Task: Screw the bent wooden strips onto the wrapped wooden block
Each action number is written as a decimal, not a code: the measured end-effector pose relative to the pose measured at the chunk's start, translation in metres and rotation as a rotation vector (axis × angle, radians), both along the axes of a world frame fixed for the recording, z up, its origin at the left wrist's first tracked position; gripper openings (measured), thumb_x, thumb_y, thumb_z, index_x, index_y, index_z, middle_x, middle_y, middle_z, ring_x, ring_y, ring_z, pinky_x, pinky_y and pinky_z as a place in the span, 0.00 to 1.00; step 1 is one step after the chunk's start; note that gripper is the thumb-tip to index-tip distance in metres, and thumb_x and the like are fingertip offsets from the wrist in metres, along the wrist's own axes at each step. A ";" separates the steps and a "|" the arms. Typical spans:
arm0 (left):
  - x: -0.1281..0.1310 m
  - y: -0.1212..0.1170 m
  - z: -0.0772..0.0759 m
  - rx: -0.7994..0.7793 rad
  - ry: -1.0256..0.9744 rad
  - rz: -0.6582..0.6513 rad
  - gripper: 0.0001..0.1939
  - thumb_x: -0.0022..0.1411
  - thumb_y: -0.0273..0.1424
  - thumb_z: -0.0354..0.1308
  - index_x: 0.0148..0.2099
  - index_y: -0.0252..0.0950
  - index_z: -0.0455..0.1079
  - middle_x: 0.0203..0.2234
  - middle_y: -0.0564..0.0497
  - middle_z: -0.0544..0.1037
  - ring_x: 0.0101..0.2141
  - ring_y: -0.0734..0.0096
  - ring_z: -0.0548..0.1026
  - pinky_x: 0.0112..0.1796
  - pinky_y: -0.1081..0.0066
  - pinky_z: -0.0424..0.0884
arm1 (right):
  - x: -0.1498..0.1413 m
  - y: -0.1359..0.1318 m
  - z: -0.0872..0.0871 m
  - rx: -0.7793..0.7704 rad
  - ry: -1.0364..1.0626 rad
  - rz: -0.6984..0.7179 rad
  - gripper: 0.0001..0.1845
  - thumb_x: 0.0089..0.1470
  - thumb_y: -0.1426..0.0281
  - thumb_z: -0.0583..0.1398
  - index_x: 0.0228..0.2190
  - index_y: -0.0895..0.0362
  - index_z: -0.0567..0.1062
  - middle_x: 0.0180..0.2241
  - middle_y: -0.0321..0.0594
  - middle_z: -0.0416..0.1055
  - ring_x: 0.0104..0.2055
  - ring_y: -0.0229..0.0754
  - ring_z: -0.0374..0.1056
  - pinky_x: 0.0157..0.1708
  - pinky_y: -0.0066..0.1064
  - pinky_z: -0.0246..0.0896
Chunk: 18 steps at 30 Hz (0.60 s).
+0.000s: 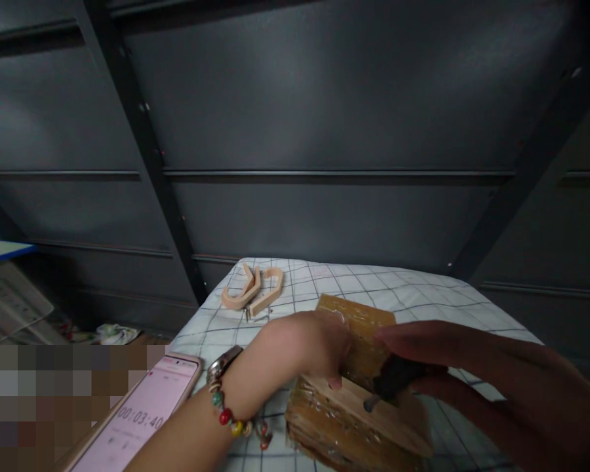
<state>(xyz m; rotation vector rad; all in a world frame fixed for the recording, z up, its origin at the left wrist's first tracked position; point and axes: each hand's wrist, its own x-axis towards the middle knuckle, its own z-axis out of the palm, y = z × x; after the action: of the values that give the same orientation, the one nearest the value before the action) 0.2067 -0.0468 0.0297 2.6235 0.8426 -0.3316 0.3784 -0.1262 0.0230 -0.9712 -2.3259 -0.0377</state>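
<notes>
My left hand (319, 347) grips a yellow-brown block (358, 324) that has a shiny, plastic-like covering. The block is tilted above a stack (354, 426) of wrapped brown pieces with a pale wooden board (378, 416) on top. From the right comes my right hand (486, 380), thumb and fingers closed around a small dark object (396, 377) with a short rounded tip. Blur and shadow hide what kind of object it is. It lies against the lower right corner of the block, and one right finger reaches the block's right edge.
Several pale wooden hook-shaped pieces (253, 292) lie at the back left of the white checked cloth (398, 282). A phone (142, 406) showing a timer rests at the left edge. Dark panelled wall (324, 216) stands behind the table.
</notes>
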 end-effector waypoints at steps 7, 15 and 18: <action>0.013 -0.025 0.022 0.132 0.188 0.105 0.12 0.52 0.26 0.53 0.41 0.30 0.70 0.31 0.43 0.75 0.29 0.65 0.72 0.24 0.74 0.64 | -0.006 -0.003 0.001 0.081 0.103 -0.104 0.09 0.51 0.57 0.52 0.34 0.44 0.67 0.26 0.29 0.75 0.24 0.37 0.72 0.20 0.22 0.68; 0.020 -0.032 0.030 0.139 0.256 0.109 0.11 0.54 0.25 0.53 0.40 0.29 0.71 0.33 0.41 0.75 0.31 0.62 0.73 0.29 0.71 0.66 | -0.014 -0.002 0.006 0.165 0.138 -0.245 0.12 0.49 0.57 0.53 0.24 0.51 0.66 0.15 0.30 0.70 0.11 0.33 0.64 0.09 0.20 0.59; 0.015 -0.032 0.026 0.157 0.197 0.146 0.10 0.54 0.21 0.51 0.37 0.29 0.71 0.31 0.41 0.75 0.30 0.64 0.73 0.28 0.72 0.66 | -0.014 0.006 0.004 0.187 0.145 -0.337 0.14 0.49 0.57 0.52 0.21 0.53 0.64 0.14 0.33 0.69 0.12 0.35 0.64 0.09 0.23 0.58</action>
<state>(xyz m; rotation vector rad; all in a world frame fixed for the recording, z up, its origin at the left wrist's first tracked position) 0.2222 -0.0793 0.0560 2.6831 1.1628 -0.5094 0.3640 -0.1200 0.0266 -1.2145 -1.9672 -0.3051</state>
